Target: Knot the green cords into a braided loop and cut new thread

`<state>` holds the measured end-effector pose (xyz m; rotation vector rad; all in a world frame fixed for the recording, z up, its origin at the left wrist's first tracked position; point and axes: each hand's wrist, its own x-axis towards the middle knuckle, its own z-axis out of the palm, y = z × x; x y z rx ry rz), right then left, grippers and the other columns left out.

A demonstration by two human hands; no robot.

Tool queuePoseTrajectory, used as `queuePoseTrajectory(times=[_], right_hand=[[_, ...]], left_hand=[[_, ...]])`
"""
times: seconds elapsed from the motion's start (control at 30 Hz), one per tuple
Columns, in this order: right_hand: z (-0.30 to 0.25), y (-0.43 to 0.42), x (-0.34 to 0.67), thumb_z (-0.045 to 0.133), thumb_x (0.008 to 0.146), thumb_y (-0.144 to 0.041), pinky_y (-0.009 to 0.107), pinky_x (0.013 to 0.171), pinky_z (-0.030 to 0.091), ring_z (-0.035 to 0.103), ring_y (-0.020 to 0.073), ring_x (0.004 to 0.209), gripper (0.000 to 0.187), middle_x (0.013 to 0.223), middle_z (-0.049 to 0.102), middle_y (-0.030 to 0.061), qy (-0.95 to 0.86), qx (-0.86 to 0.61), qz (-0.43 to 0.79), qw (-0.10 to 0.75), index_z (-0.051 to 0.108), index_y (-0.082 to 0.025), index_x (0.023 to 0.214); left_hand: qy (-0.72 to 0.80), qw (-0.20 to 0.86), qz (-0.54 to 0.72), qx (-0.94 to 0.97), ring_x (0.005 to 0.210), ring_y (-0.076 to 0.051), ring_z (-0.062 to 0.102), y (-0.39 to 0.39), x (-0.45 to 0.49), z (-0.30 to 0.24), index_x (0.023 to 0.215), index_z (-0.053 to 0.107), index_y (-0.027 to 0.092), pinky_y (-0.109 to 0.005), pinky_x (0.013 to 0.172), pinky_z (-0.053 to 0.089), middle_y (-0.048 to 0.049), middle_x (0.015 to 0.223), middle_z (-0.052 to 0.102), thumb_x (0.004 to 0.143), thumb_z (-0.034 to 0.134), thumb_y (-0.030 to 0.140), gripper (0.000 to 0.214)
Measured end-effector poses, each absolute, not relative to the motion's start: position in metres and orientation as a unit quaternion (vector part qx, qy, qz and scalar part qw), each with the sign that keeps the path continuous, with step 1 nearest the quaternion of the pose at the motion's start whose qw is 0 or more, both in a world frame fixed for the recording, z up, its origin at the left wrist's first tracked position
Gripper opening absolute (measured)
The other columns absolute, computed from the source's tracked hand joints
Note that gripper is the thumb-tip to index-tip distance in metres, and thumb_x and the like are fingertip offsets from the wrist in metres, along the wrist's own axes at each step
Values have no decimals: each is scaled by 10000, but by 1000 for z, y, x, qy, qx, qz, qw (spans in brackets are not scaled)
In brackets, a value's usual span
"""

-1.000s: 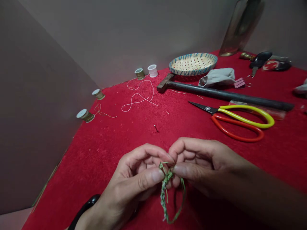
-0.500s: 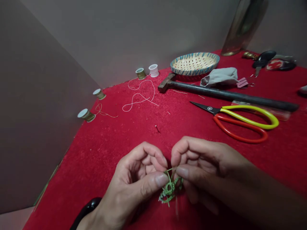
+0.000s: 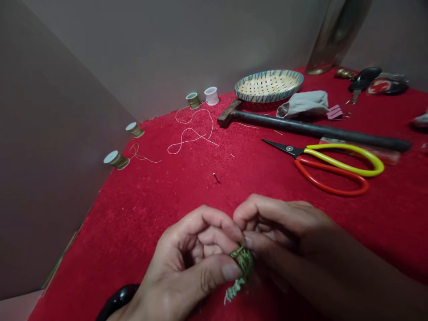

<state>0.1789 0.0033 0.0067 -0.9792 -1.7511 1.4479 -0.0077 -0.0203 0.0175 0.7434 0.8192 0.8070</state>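
Observation:
Between the fingertips of both hands is a small green knotted cord piece (image 3: pixel 245 261), its pale tail hanging down at the left. My left hand (image 3: pixel 197 263) pinches it between thumb and forefinger. My right hand (image 3: pixel 284 236) is closed against its upper right side, thumb on forefinger; the fingertips partly hide what they grip. Beyond the hands a nail (image 3: pixel 216 178) stands in the red cloth (image 3: pixel 150 209). Scissors (image 3: pixel 327 165) with one yellow and one red handle lie to the right of it.
A hammer (image 3: pixel 310 126) lies behind the scissors, near a woven basket (image 3: pixel 269 87), a grey cloth pouch (image 3: pixel 304 104) and a pink binder clip (image 3: pixel 335 113). Thread spools, including a white spool (image 3: pixel 211 96) and an olive spool (image 3: pixel 117 160), stand along the left and back edges beside grey walls.
My hands have come closer together, fingertips now nearly touching. The green cord piece has turned and bunched up, its pale end now hanging lower. The strand stretched between the fingers no longer shows.

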Motion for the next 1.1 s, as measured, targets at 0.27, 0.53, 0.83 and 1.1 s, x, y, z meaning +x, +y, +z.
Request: queuePoseTrajectory(times=[0.27, 0.53, 0.83, 1.1], right_hand=[[3, 5, 183, 548, 925, -137, 166, 656, 466, 634, 59, 730, 150, 837, 683, -84, -685, -397, 497, 355, 638, -242, 867], [19, 5, 181, 623, 884, -242, 215, 604, 471, 611, 105, 662, 166, 721, 656, -45, -663, -397, 549, 318, 622, -225, 718], [12, 4, 182, 596, 903, -212, 226, 592, 440, 602, 108, 683, 197, 736, 655, -37, -671, -383, 547, 323, 622, -219, 708], [11, 4, 183, 544, 938, -284, 226, 610, 464, 613, 140, 686, 158, 722, 650, -7, -664, -427, 514, 335, 627, -224, 818]], left_hand=[[399, 737, 374, 397, 657, -47, 647, -18, -11, 18, 1026, 708, 233, -91, 625, 497, 32, 765, 721, 817, 760, 97, 255], [467, 685, 372, 417, 560, -21, 496, -18, -8, 26, 957, 715, 259, -67, 541, 417, 49, 728, 645, 781, 800, 153, 222], [482, 676, 374, 412, 559, -28, 521, -19, -4, 28, 906, 715, 243, -67, 525, 415, 53, 680, 628, 725, 835, 116, 251], [499, 634, 402, 434, 564, -44, 586, -22, -5, 19, 922, 732, 248, -70, 526, 449, 24, 692, 681, 752, 820, 171, 207]])
